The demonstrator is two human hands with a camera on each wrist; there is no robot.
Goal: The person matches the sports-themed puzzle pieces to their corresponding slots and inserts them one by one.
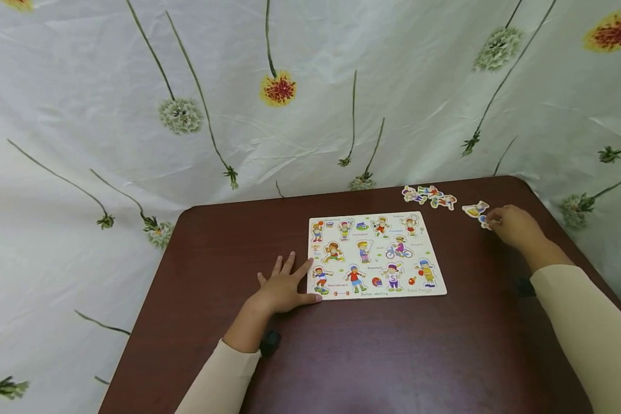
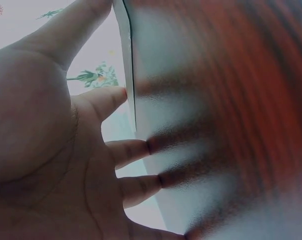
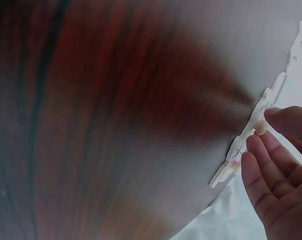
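A thin puzzle board (image 1: 376, 256) printed with cartoon children at sports lies on the dark table. My left hand (image 1: 282, 290) rests with spread fingers at its left edge, thumb and index finger touching the board; in the left wrist view, thumb and a fingertip meet the board's edge (image 2: 127, 60). Near the table's right side my right hand (image 1: 514, 227) pinches a small puzzle piece (image 1: 483, 221), partly hidden by the fingers. Just beyond that lies another piece (image 1: 476, 209) with yellow on it. In the right wrist view, thumb and fingers (image 3: 263, 162) come together at the thin pieces (image 3: 233, 152).
Several loose cut-out figures (image 1: 428, 196) lie in a cluster near the far edge of the table (image 1: 227, 247), partly overlapping. Behind the table hangs a white cloth (image 1: 310, 126) with flower prints.
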